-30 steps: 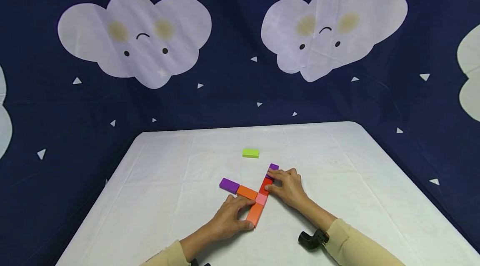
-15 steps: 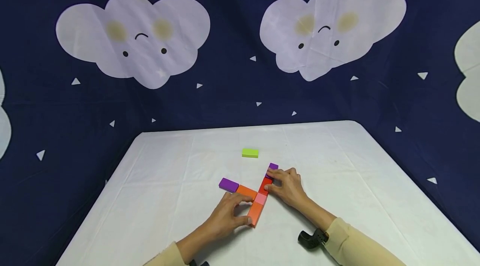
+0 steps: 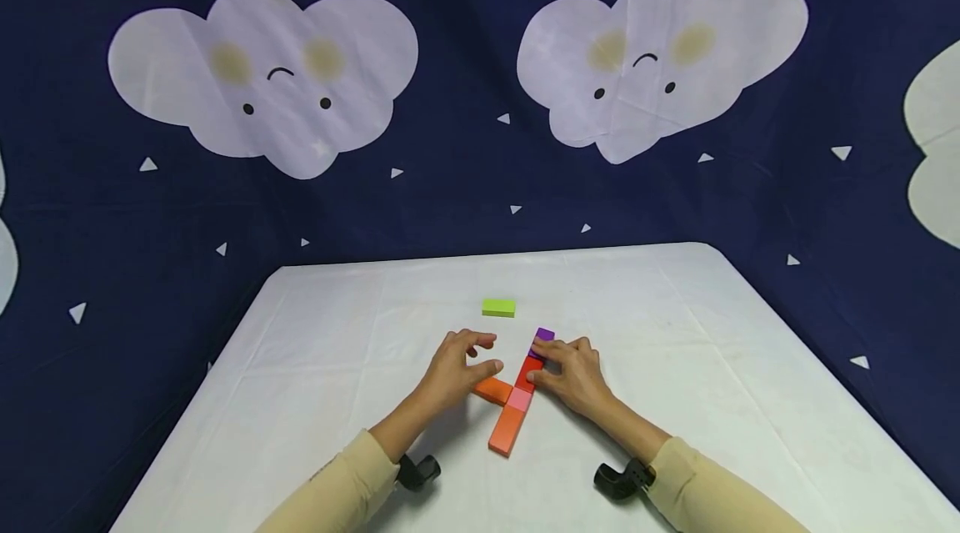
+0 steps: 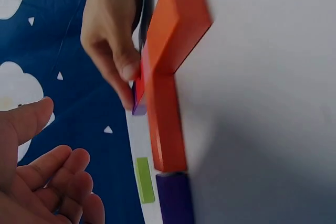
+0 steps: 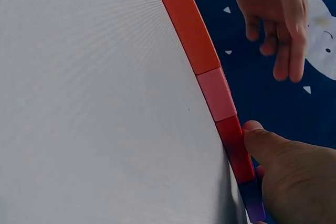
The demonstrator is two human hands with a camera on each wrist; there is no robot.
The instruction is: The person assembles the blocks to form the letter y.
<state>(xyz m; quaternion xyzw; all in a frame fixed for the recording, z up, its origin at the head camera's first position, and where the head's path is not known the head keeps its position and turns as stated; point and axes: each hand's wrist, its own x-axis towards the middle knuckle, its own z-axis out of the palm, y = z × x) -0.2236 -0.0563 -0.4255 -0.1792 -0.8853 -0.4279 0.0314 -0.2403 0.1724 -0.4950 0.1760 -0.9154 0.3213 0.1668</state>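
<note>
A joined line of blocks lies on the white table: purple (image 3: 546,334), red (image 3: 530,365), pink (image 3: 519,399) and orange (image 3: 507,430). From the pink block a second orange block (image 3: 492,390) branches left, with another purple block (image 4: 175,198) at its end, hidden behind my left hand in the head view. My left hand (image 3: 452,368) hovers over this branch, thumb and fingers apart and nothing between them. On the other side, my right hand (image 3: 576,373) rests on the line, index finger across the purple block and thumb on the red one.
A lime green block (image 3: 498,308) lies by itself farther back on the white-covered table (image 3: 675,324). Behind the table hangs a dark blue cloth (image 3: 465,99) printed with clouds. Black wrist devices sit at both cuffs, the right one (image 3: 622,480) close above the cloth.
My left hand has left the near orange block and moved forward, up over the left branch toward the green block. My right hand stays on the purple and red blocks.
</note>
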